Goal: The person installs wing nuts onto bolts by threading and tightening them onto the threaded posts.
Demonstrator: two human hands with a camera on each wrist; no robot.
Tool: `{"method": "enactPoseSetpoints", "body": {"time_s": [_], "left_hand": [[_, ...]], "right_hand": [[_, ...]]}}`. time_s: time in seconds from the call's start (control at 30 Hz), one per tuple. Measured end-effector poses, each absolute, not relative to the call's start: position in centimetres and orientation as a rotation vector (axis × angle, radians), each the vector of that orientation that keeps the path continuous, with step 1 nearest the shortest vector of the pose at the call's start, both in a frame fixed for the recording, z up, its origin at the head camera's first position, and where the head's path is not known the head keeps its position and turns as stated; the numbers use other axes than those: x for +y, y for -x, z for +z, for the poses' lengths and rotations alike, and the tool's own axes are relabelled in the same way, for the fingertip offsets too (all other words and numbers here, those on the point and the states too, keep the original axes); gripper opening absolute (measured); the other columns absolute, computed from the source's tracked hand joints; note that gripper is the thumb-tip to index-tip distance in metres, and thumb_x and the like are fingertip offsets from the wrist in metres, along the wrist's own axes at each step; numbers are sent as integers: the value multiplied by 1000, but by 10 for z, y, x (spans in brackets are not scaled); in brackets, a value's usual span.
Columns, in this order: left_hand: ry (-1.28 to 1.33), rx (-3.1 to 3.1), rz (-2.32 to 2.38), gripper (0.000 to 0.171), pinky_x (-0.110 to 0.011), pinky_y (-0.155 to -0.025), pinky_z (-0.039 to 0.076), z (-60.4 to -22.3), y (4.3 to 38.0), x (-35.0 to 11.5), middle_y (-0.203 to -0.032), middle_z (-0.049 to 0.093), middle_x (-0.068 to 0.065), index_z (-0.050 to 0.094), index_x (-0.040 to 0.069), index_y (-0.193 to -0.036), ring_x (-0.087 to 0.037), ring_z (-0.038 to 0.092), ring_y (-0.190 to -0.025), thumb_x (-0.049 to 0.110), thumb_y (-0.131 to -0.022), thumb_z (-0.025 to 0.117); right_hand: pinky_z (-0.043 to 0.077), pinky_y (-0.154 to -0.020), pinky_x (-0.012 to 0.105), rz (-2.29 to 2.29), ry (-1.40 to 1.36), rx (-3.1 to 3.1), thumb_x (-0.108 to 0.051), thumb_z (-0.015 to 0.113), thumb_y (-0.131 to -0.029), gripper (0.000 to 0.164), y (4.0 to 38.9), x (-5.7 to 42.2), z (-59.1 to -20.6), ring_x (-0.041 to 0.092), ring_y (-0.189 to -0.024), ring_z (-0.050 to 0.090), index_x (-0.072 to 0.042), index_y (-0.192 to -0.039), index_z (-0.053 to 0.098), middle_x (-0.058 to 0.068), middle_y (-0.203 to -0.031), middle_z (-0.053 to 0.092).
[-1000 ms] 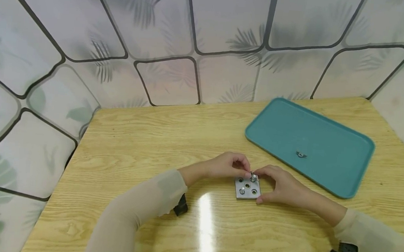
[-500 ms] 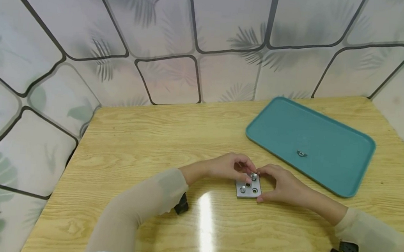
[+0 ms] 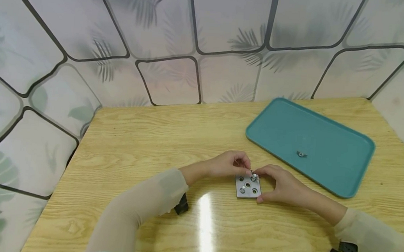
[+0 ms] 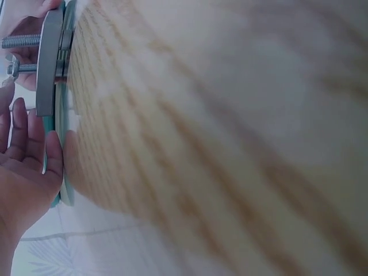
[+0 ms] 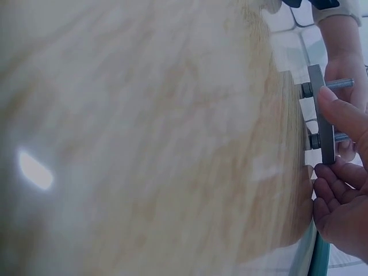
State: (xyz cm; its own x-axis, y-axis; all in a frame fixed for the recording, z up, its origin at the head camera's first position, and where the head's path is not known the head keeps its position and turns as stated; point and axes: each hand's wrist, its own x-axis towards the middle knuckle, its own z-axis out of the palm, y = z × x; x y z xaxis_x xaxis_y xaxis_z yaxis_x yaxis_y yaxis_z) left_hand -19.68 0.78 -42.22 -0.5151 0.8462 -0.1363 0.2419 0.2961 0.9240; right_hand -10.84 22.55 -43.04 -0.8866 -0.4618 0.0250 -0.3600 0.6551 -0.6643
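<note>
Presently, one square grey metal plate (image 3: 248, 191), propped by bolt heads (image 5: 314, 141) on the wood-grain counter (image 3: 151, 146), is gripped along its right side by the right hand (image 3: 282, 186), presumably against turning; one silver metal wing nut (image 4: 13, 68) is touched by the left hand (image 3: 225, 164), pinching not discernible.

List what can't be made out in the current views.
Whether the left hand touches the nut: left wrist view, cut by left edge.
Rest of the right hand: right wrist view, cut by right edge.
Threads of the wing nut in the tray: head view, too small.
Far edge of the metal plate: head view, partly behind the left hand.
</note>
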Motion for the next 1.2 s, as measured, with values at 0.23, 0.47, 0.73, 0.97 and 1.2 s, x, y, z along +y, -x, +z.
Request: {"method": "enactPoseSetpoints", "body": {"time_s": [0.23,0.47,0.73,0.97,1.2], "left_hand": [[-990,1894,1218,15,-18,-84,45,-423,196,7,-102,63,-3,63,5,-103,-4,55,-91,14,-91,63],[-1076,1866,1118,30,-19,-91,43,-420,194,8,-115,61,-5,61,6,-117,-2,54,-101,13,-88,67],[-1020,1925,1161,25,-19,-90,44,-420,196,9,-109,64,-3,63,7,-113,-3,57,-97,15,-89,66],[-960,1954,1218,15,-19,-87,46,-421,198,9,-98,63,-3,62,4,-101,-3,57,-90,13,-89,65],[-978,1922,1221,16,-19,-88,45,-421,197,9,-99,64,-3,64,4,-101,-3,57,-91,12,-88,67]], "right_hand": [[44,-89,47,-1042,673,2730,-37,86,-64,70,108,225,-431,30,-108,56,-1,-118,60,11,-116,62],[43,-90,50,-1045,649,2732,-37,87,-63,71,107,225,-430,32,-109,55,1,-117,60,13,-115,62],[43,-91,50,-1035,653,2727,-39,86,-64,72,108,225,-428,32,-110,55,-1,-119,60,12,-117,61],[44,-90,49,-1028,660,2717,-40,85,-64,71,108,225,-427,31,-109,55,-2,-119,60,10,-117,62],[44,-90,49,-1034,648,2713,-40,85,-65,72,108,225,-427,31,-110,55,-1,-119,60,11,-117,62]]}}
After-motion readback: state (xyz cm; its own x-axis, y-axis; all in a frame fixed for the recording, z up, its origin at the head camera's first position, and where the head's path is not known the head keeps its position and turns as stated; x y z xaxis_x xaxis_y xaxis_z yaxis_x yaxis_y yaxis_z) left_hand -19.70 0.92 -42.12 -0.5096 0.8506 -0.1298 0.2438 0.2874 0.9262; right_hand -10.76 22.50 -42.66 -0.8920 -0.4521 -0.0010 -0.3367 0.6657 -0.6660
